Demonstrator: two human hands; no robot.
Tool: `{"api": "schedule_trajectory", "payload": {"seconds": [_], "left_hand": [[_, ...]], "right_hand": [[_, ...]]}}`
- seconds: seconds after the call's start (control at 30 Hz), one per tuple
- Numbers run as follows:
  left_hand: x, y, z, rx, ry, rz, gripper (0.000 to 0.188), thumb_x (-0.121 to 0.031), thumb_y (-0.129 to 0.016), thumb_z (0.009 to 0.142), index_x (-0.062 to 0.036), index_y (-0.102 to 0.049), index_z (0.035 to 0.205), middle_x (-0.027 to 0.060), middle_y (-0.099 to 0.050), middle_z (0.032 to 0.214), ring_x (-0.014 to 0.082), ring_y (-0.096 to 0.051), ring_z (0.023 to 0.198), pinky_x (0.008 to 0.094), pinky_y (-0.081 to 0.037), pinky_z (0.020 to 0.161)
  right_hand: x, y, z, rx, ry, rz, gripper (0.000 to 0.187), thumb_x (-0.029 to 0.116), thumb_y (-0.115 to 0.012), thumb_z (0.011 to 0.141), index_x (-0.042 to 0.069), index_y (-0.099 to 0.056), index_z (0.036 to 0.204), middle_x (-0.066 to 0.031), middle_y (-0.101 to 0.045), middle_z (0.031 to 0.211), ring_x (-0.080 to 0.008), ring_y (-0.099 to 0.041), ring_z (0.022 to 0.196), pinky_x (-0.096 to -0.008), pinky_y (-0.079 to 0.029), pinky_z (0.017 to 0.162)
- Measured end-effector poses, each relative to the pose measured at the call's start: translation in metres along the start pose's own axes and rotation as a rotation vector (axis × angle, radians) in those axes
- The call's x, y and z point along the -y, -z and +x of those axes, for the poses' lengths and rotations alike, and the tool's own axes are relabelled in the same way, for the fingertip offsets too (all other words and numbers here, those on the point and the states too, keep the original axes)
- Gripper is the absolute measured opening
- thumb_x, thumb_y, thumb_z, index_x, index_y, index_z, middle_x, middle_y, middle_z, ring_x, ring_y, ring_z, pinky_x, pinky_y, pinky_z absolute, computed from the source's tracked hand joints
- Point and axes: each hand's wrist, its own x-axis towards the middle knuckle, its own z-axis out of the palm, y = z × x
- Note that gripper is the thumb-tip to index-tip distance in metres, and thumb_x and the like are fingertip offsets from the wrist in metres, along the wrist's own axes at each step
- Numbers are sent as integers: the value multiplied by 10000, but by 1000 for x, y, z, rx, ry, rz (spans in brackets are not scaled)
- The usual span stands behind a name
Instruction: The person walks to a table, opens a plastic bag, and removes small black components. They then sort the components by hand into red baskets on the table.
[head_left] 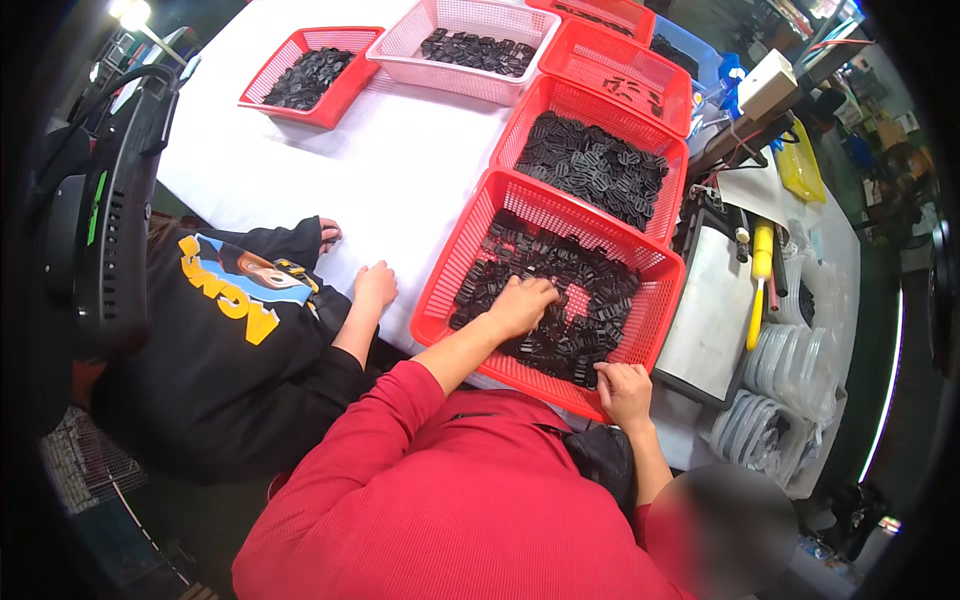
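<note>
My left hand [525, 305] reaches into the nearest red basket [560, 207], over a loose heap of small black plastic buckles [590, 262]. Its fingers are bent down together among the pieces, and the fingertips are partly hidden. At the basket's near right corner is my right hand [625, 392], fingers curled in at the rim. What either hand grips, if anything, is too small to make out. Bits of the basket's red floor show between the buckles.
Behind stands another red basket of black buckles [595, 170], with more baskets beyond. A pink basket [480, 85] and a red one [310, 80] sit far left. A co-worker's hand [375, 285] rests nearby. Right are a yellow-handled tool [762, 250] and clear plastic containers [790, 365].
</note>
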Motion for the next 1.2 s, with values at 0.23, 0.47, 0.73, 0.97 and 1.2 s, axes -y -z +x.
{"api": "schedule_trajectory", "payload": {"seconds": [0.23,0.47,0.73,0.97,1.2], "left_hand": [[6,18,9,-263,120,-227,204,-244,-636,813,-112,-596,964,74,-575,882,269,-599,836,390,-499,681],[14,18,14,-466,52,-147,234,-311,-616,838,-86,-665,804,60,-635,775,228,-607,774,375,-442,739],[21,6,15,-355,133,-173,214,-276,-590,861,-83,-665,808,39,-635,768,214,-599,744,363,-406,707],[23,3,16,-344,152,-238,228,-261,-584,857,-60,-643,767,68,-627,733,256,-609,715,391,-441,669],[10,26,24,-457,195,-336,120,-104,-575,827,-55,-636,918,81,-623,857,259,-590,839,373,-453,723]], "right_hand": [[-3,-1,0,12,-5,-19,113,87,-643,737,92,-632,850,-30,-588,690,-191,-576,658,-326,-403,650],[-3,-1,3,20,-11,-23,109,84,-638,742,90,-636,851,-27,-579,679,-192,-567,648,-328,-395,640],[-3,-2,3,41,-27,-21,103,82,-637,744,86,-636,848,-31,-593,695,-193,-575,663,-329,-396,646],[-3,-1,5,54,-24,-16,115,71,-641,731,84,-635,845,-34,-590,689,-195,-576,660,-331,-397,645],[-5,1,6,95,-29,3,121,60,-638,725,85,-637,843,-46,-594,686,-210,-584,649,-339,-403,637]]}}
